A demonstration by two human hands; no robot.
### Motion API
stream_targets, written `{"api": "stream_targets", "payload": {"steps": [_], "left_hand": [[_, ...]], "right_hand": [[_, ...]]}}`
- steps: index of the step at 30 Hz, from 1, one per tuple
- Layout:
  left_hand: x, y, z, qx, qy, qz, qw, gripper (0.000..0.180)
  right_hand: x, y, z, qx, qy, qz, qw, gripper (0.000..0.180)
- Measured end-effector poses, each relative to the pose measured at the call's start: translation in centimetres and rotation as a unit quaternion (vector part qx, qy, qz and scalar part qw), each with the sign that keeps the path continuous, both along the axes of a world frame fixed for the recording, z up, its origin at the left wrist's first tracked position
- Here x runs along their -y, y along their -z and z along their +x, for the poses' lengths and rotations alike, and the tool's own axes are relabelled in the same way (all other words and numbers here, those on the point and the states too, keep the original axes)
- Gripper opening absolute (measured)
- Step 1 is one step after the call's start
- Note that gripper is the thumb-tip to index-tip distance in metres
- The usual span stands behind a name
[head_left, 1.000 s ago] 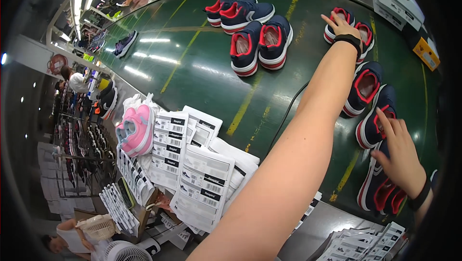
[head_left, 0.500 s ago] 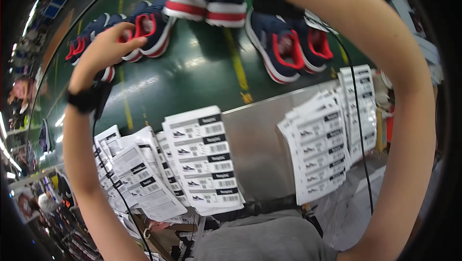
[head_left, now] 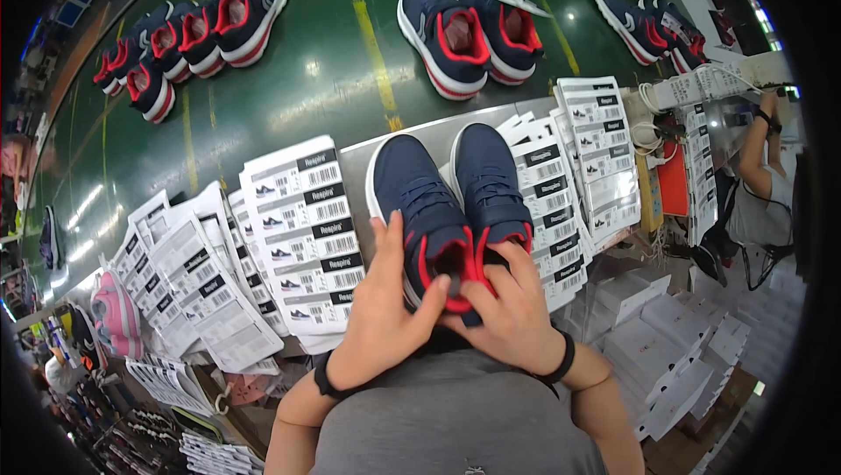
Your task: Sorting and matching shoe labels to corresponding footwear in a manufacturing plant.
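Note:
A pair of navy sneakers with red lining stands close to my body, toes pointing away. The left sneaker [head_left: 410,179] has my left hand [head_left: 375,322] along its outer side, fingers on the upper and thumb at the heel collar. My right hand [head_left: 512,322] pinches that same red collar from the right, its fingertips partly inside the opening. Beside it, touching, is the right sneaker [head_left: 489,182], its heel partly covered by my right hand. Stacked label sheets [head_left: 302,239] lie just left of the pair, and more label sheets [head_left: 552,212] lie to the right.
A green table [head_left: 324,81] with yellow lines stretches ahead. On it stand a tagged sneaker pair [head_left: 447,37], a row of sneakers [head_left: 250,20] at left and another pair [head_left: 635,24] far right. White boxes [head_left: 666,335] are piled at lower right. Another person's arm [head_left: 760,147] shows at right.
The sneaker pair my right hand held far out over the table is now close to my body. My left hand has left the row of shoes and come to the pair.

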State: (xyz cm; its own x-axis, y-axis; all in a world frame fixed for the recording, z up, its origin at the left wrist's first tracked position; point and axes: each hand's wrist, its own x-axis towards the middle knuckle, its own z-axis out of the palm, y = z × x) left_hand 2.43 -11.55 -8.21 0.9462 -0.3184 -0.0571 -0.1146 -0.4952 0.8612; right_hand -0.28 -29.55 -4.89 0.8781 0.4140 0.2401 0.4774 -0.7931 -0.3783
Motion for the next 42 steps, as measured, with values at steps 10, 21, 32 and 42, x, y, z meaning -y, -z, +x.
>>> {"api": "stream_targets", "payload": {"steps": [10, 21, 32, 42], "left_hand": [[-0.3, 1.4, 3.0, 0.259, 0.061, 0.096, 0.959, 0.058], [1.6, -2.3, 14.0, 0.216, 0.125, 0.017, 0.968, 0.014], [1.8, -2.5, 15.4, -0.093, 0.039, -0.088, 0.991, 0.018], [-0.4, -0.7, 7.6, 0.228, 0.176, 0.104, 0.952, 0.021]], "right_hand": [[5.0, 2.0, 3.9, 0.077, 0.079, 0.086, 0.990, 0.038], [6.4, 0.4, 16.1, -0.206, -0.005, 0.224, 0.953, 0.007], [7.5, 2.7, 18.7, -0.377, 0.001, 0.349, 0.858, 0.019], [5.1, 2.1, 10.4, -0.269, -0.083, 0.188, 0.941, 0.011]]}}
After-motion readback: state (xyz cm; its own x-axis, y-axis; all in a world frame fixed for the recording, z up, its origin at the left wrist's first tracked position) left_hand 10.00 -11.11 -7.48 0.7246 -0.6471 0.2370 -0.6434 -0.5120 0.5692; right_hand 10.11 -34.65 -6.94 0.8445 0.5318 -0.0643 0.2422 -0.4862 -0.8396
